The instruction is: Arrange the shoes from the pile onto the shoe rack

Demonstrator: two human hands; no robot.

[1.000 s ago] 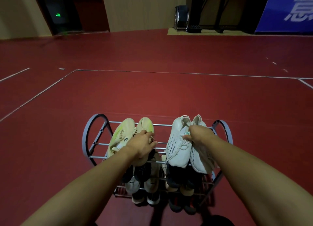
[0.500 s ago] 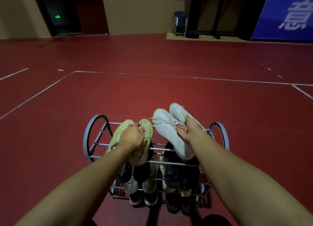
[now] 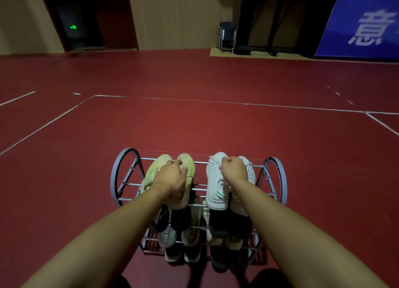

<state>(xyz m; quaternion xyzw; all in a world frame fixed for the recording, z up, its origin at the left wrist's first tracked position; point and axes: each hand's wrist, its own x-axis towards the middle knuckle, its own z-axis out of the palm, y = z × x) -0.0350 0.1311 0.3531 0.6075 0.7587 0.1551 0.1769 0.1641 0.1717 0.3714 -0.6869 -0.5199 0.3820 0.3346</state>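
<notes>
lower shoes [image 3: 183,236] dim — both hands [image 3: 170,177] covering top pairs

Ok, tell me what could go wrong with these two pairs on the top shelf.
1. The white pair and the yellow-green pair rest on thin bars of the shoe rack; a heel might slip between them.
2. The right hand grips near the laces; letting go could snag them and drag the shoes.
</notes>
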